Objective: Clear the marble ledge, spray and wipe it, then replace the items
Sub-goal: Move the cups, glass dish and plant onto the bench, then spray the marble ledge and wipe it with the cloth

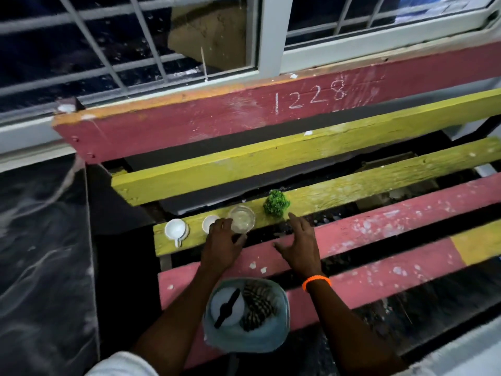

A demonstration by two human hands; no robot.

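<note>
A clear glass jar [242,218] stands on a yellow bench slat [352,189]. Left of it are a small white bowl [210,223] and a white cup with a handle [176,229]; right of it is a small green plant [276,203]. My left hand [221,246] rests at the jar's near-left side, fingers spread and touching its rim, not closed around it. My right hand [299,244] hovers open over the pink slat [379,221], one fingertip just below the plant. The dark marble ledge [40,240] lies to the left.
A pale blue tub [282,321] sits on the nearest pink slat between my forearms, holding a white spray bottle [227,308] and a striped cloth [257,305]. Wide dark gaps separate the slats. A barred window [135,50] runs behind the bench's pink backrest.
</note>
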